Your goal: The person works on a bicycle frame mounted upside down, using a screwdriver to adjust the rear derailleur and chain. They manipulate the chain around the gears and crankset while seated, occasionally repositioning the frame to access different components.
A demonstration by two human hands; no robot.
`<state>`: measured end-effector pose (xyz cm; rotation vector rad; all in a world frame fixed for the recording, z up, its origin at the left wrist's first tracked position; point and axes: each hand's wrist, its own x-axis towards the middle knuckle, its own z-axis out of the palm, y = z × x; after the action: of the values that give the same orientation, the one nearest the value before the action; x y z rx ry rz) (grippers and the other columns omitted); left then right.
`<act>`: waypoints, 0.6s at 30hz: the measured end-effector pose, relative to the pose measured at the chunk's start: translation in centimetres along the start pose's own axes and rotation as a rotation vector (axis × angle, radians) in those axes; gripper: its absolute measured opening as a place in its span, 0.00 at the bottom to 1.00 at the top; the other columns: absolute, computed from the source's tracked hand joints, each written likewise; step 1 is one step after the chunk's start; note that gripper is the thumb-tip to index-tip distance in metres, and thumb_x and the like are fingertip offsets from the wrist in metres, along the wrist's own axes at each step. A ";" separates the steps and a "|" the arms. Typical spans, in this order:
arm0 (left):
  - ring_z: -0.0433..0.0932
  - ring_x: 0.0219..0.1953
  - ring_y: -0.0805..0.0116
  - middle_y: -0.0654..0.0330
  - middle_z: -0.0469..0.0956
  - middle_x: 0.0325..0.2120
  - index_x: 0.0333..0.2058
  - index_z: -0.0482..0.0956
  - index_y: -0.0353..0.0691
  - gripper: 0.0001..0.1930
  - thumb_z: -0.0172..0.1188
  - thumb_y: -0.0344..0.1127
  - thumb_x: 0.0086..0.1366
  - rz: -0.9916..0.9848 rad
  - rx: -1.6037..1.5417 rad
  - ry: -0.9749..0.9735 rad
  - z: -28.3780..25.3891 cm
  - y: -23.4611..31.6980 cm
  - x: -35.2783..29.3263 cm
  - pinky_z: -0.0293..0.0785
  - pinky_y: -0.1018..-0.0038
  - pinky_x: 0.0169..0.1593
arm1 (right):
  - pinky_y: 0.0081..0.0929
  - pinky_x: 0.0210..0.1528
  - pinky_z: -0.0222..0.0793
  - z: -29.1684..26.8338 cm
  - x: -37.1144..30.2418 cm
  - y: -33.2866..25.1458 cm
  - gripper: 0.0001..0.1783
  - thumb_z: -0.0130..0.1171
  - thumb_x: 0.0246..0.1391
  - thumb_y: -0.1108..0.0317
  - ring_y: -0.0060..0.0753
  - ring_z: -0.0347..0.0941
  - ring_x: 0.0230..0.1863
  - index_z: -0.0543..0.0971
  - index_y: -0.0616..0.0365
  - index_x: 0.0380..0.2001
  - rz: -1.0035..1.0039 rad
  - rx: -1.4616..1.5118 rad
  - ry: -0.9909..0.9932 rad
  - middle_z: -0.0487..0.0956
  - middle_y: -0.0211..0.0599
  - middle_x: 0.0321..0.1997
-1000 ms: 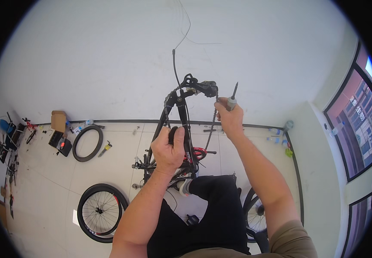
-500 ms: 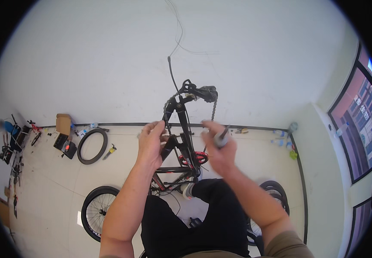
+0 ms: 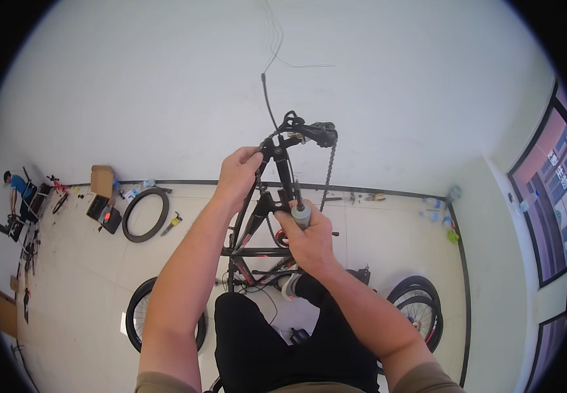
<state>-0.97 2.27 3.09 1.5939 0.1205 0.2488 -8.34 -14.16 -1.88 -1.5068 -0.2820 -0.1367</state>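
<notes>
A black bicycle frame with red markings stands in front of me, its forked end raised. My left hand is closed at the left side of that end, fingertips pressed together beside the chain; whether they pinch the chain or the frame is unclear. My right hand wraps round a grey cylinder with a dark narrow tip, tip upward, close to the right frame tube. Above hangs the black derailleur. A black cable housing rises from the frame, with thin bare wires at its end.
Bicycle wheels lie at left and right. A loose tyre, an open cardboard box, a yellow-handled tool and plastic bottles are on the floor. At the far left a person in blue bends over bicycle parts.
My left hand has moved up along the frame to its raised end. The right hand has come left and down against the frame, the grey cylinder turning more upright. The person has come into clearer view.
</notes>
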 end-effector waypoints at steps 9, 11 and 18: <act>0.71 0.30 0.75 0.61 0.77 0.31 0.42 0.76 0.35 0.09 0.54 0.34 0.68 0.080 -0.139 0.057 -0.5 2.1 2.2 0.69 0.75 0.36 | 0.20 0.27 0.61 0.0 0.0 -0.2 0.13 0.67 0.54 0.68 0.17 0.60 0.24 0.76 0.64 0.36 -0.016 -0.043 0.008 0.70 0.24 0.21; 0.71 0.28 0.75 0.62 0.75 0.30 0.42 0.75 0.34 0.09 0.54 0.34 0.68 0.110 -0.180 0.046 -0.4 2.4 2.6 0.69 0.76 0.34 | 0.20 0.27 0.61 0.0 0.0 -0.2 0.11 0.66 0.54 0.68 0.15 0.61 0.24 0.76 0.63 0.36 -0.039 -0.052 0.011 0.70 0.23 0.21; 0.64 0.22 0.79 0.65 0.73 0.26 0.40 0.74 0.36 0.06 0.53 0.31 0.68 0.168 -0.100 0.007 0.5 4.7 3.8 0.61 0.81 0.26 | 0.19 0.26 0.61 0.0 0.0 -0.6 0.11 0.66 0.54 0.69 0.15 0.61 0.24 0.76 0.63 0.36 -0.036 -0.077 0.009 0.71 0.23 0.21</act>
<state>2.46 2.46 8.04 1.5053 -0.0201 0.3852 -8.51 -14.19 -1.35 -1.5779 -0.2996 -0.1849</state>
